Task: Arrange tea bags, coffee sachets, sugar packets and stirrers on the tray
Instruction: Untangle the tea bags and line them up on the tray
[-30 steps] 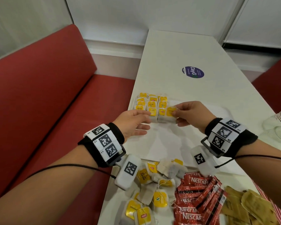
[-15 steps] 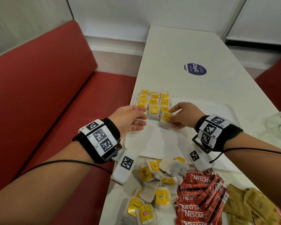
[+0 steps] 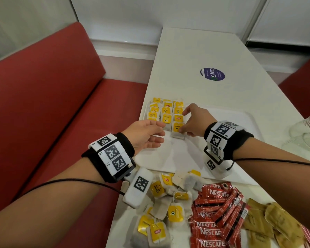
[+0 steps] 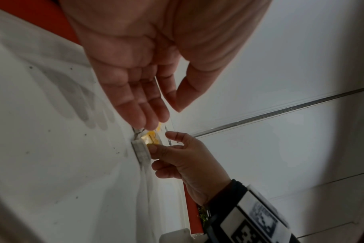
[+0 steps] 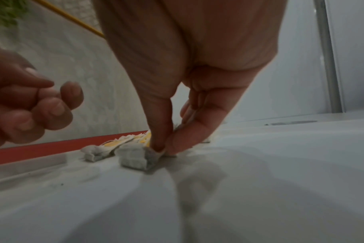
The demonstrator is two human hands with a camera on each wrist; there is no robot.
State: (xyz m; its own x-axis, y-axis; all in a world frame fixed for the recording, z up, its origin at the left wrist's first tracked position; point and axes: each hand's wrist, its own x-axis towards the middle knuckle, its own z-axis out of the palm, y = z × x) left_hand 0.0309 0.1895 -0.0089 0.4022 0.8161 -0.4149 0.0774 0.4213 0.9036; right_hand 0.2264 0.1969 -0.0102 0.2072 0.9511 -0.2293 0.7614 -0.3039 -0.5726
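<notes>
In the head view, the white tray point(image 3: 240, 120) sits mid-frame on the white tabletop point(image 3: 213, 51), and its upper-left corner already carries a neat grid of yellow-tagged tea bags point(image 3: 166, 111), laid in columns so each tag faces up. The right hand point(image 3: 195, 120) reaches in from the right and pinches the nearest tea bag point(image 3: 177, 130) at the bottom of the right-hand column, thumb and forefinger on its edge, seemingly to nudge it square with its neighbours. The left hand point(image 3: 145, 134) hovers just left of that bag, fingers relaxed and slightly spread, holding nothing; it looks ready to steady the row. Along the lower edge of the frame the loose tea bags point(image 3: 168, 199), the red coffee sachets point(image 3: 217, 212) and the brown sugar packets point(image 3: 276, 221) wait in heaps on the tabletop, off the tray; I cannot pick out any stirrers for certain. A glass jar point(image 3: 306, 135) stands at the right edge. In the left wrist view, the left palm fills the upper centre with straight, empty fingers point(image 4: 135, 105), while the right hand below them grips the bag by its yellow tag, low against the tray. In the right wrist view, the thumb and forefinger press the bag's corner down onto the tray floor, and the left hand's loosely curled fingers point(image 5: 41, 106) hang at the left edge, clear of the bags.
</notes>
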